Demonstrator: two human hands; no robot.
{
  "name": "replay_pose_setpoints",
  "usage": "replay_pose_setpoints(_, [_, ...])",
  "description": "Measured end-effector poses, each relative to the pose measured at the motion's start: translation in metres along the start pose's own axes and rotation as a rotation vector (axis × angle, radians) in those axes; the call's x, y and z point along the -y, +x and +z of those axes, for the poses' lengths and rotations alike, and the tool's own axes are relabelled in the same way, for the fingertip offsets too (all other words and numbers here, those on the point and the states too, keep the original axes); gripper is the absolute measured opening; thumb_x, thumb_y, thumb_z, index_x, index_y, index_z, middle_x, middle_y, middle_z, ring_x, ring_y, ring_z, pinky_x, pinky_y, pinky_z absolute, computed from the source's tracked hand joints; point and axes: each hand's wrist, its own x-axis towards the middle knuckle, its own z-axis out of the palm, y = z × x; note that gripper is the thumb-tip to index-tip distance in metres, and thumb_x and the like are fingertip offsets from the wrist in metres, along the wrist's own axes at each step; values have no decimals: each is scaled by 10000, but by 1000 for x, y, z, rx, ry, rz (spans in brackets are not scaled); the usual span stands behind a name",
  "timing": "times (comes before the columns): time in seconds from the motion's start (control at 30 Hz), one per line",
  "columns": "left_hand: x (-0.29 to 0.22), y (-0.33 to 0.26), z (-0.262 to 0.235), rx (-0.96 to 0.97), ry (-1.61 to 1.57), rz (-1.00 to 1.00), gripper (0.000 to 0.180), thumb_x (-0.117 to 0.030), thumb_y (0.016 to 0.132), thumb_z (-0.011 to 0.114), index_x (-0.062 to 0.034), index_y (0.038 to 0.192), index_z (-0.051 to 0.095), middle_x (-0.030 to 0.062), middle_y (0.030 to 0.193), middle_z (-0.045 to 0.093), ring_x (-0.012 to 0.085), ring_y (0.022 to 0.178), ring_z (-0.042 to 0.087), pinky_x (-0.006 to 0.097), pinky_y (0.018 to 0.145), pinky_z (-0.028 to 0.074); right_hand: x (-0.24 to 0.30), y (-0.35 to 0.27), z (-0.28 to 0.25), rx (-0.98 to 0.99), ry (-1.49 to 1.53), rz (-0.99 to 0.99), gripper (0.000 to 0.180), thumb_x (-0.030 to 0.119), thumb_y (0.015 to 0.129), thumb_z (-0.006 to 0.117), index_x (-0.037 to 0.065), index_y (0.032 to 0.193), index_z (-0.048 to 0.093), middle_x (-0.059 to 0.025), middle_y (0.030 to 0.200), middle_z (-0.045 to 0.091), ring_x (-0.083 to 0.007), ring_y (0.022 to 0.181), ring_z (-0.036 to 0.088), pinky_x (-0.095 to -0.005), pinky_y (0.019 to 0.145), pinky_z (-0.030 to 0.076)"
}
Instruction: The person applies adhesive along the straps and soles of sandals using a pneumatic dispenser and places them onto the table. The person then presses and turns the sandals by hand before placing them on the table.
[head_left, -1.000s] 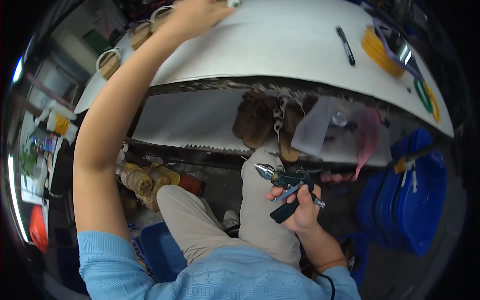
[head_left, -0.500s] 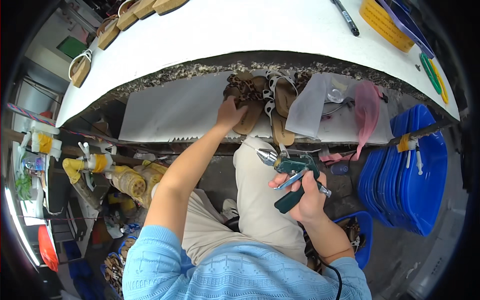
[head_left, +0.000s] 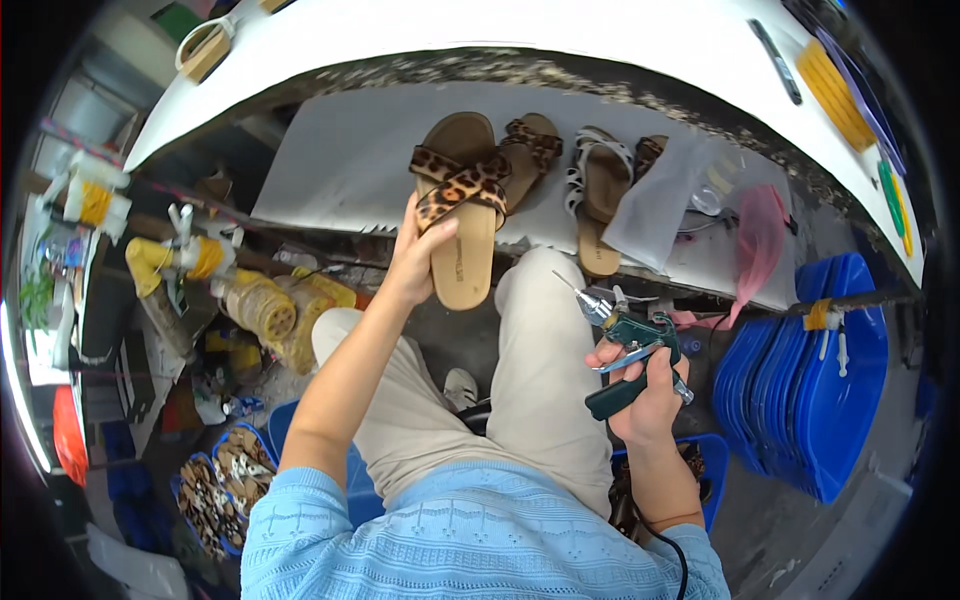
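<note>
So the left hand (head_left: 420,255) is clamped round the edge of a leopard-strap sandal (head_left: 462,215), holding it up just in front of the lower shelf (head_left: 340,165), while the right hand (head_left: 645,395) is wrapped tight on a green spray gun (head_left: 630,345) down by the knee, nozzle well apart from the shoe. Looks to me like this one's only just been picked up and nothing's been applied yet. Three more sandals (head_left: 590,190) sit on the shelf, so I'd guess most of the batch is left.

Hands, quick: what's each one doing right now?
Left hand: closed on a leopard-strap sandal.
Right hand: closed around a green spray gun.
</note>
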Motion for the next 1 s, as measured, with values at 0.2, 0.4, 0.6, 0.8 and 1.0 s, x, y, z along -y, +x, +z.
replay_pose_setpoints(0.2, [-31,-85,-2,167,-990,-158,963,-769,893,450,-33,1509,359,244,1469,455,450,1296,500,592,1084,419,-4,-9,53,159,-244,-148,357,255,917,724,-84,889,615,-207,912,703,-289,803,690,-366,751,560])
replay_pose_setpoints(0.4, [-50,-135,17,277,-1024,-10,984,-788,882,445,-20,1494,377,222,1435,497,410,1275,522,522,1055,473,8,-14,91,486,-861,-693,342,138,729,865,-45,808,586,-185,864,659,-285,731,627,-373,660,492])
replay_pose_setpoints(0.6, [-71,-165,36,6,-709,101,1040,-824,870,401,-10,1513,326,250,1472,438,428,1327,466,500,1116,414,8,-26,120,486,-1070,-819,337,134,732,869,-20,797,576,-161,877,665,-289,734,629,-397,695,478])
replay_pose_setpoints(0.8, [-73,-185,32,-119,-554,149,1052,-834,873,362,-8,1521,299,264,1461,439,429,1327,467,506,1109,417,-1,-31,130,474,-1101,-862,322,97,714,871,-17,812,586,-145,876,673,-275,733,630,-391,679,463])
replay_pose_setpoints(1.0, [-80,-192,47,-186,-550,212,1024,-823,887,347,-27,1529,290,241,1462,441,423,1324,469,500,1099,427,4,-36,138,486,-1187,-871,360,101,668,894,2,813,580,-124,892,670,-258,716,614,-366,679,427])
